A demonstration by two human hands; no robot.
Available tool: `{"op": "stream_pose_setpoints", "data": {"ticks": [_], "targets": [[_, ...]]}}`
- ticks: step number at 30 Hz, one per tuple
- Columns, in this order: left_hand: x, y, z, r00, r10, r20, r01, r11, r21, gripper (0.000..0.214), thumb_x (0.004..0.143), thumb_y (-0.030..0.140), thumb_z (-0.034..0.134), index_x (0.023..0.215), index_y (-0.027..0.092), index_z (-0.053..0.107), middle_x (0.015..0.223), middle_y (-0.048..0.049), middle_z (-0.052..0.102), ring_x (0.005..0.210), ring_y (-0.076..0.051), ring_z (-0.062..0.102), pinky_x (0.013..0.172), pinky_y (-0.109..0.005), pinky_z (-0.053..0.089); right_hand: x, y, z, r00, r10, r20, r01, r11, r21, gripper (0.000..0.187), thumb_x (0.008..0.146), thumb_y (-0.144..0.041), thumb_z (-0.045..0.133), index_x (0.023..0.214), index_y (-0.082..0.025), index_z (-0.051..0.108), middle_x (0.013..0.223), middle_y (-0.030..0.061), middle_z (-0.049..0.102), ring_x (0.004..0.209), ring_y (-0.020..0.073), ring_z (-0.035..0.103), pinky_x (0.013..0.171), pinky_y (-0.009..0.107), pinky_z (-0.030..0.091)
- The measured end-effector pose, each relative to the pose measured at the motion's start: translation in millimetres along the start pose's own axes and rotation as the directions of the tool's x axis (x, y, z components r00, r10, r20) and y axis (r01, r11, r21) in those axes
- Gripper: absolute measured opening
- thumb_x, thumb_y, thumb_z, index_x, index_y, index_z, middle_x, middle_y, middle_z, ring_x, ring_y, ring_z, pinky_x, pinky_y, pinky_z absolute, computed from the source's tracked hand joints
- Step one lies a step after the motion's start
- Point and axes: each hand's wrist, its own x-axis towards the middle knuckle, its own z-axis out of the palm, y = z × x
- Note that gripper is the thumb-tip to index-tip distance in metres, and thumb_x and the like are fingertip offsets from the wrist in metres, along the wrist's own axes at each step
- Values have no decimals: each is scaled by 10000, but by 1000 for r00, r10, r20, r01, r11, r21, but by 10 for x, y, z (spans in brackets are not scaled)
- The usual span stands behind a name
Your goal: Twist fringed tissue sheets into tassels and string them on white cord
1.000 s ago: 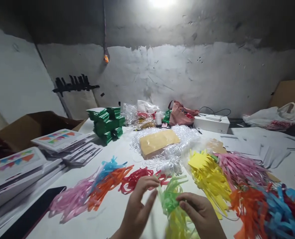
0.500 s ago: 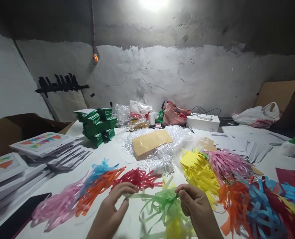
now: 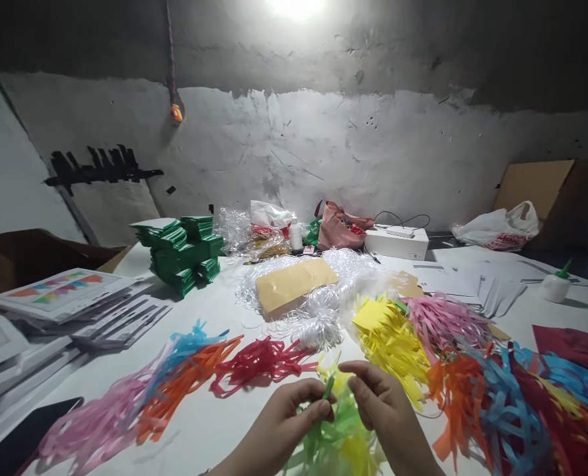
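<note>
Lying along the left edge of the worktop (image 3: 215,430), stacks of printed cards (image 3: 59,291) leave a bare white band between themselves and a row of pink strips (image 3: 96,423), orange strips (image 3: 185,380) and red strips (image 3: 261,360) running toward the middle. Toward the far left corner stands a pile of green packets (image 3: 182,254); a yellow envelope (image 3: 294,284) rests on clear curled ribbon at the centre. At the near edge, the left hand (image 3: 279,433) and right hand (image 3: 388,416) meet over a green-and-yellow strip bundle (image 3: 341,443), which lies on the worktop directly beneath them. The fingers (image 3: 318,413) of the left hand pinch a short upright green piece; the right hand's fingers are curled together just beside it, their contact unclear. Rightward, heaps of yellow strips (image 3: 393,337), pink, orange and blue strips crowd the surface to the right edge. A glue bottle (image 3: 555,285) stands near the far right corner.
</note>
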Motion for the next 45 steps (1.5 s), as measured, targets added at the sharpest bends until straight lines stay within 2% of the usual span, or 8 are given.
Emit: {"op": "stream_pose_setpoints", "data": {"ticks": [5,13,20,24,30,36,41,45], "targets": [[-22,-278,-24,989,-141,35,139,852,-504,319,710,427,864,811,137,779,792,-46,706,685,-124,596,666,-221,436,-3,18,10,975,-135,-175,117,987,-112,436,900,-585,610,1080,-197,691,620,-48,427,548,117,379,505,237,327],[-38,-440,90,983,-184,4,126,659,-741,300,621,378,934,770,153,803,729,-61,731,683,-146,656,678,-231,485,-96,287,198,984,-119,131,146,963,-227,489,936,-670,460,1119,-223,537,656,-43,504,576,127,457,564,254,335],[-51,-433,-32,986,132,-103,-156,949,-274,287,795,488,775,850,210,817,853,-77,719,845,-231,649,788,-332,498,-15,65,52,983,-135,126,177,880,-440,322,935,-531,566,990,-237,684,856,42,656,736,174,599,635,263,433],[-63,-446,-58,936,349,38,-350,937,6,215,924,403,639,972,267,798,897,-93,746,855,-239,676,785,-342,512,43,61,11,971,-108,212,183,908,-376,281,937,-485,593,961,-264,764,957,66,685,915,223,657,815,327,502],[-63,-472,-31,921,382,77,-387,919,78,199,940,357,617,998,269,785,976,-108,754,892,-246,676,807,-342,518,14,254,105,984,-63,165,112,945,-306,163,884,-375,693,838,-232,757,881,34,653,849,194,633,779,295,487],[-66,-445,2,982,186,11,-183,975,-129,274,890,480,669,881,230,782,1007,-91,736,927,-244,653,833,-337,495,-29,174,174,990,-143,15,142,960,-239,311,965,-490,543,840,-213,612,861,26,601,828,178,587,767,276,465],[-69,-545,47,995,-97,-12,84,909,-408,327,799,514,769,910,206,788,808,-50,750,787,-185,648,777,-292,471,-84,137,167,992,43,-122,-49,998,-43,376,952,-596,530,911,-223,537,647,-60,440,545,101,410,516,217,341],[-66,-567,83,994,-110,-21,91,896,-434,349,779,517,786,862,179,786,761,-41,731,757,-172,617,776,-291,454,-117,219,228,995,-2,-95,-5,997,-71,460,864,-641,622,1045,-220,580,699,-42,460,611,123,462,547,235,358]]}}
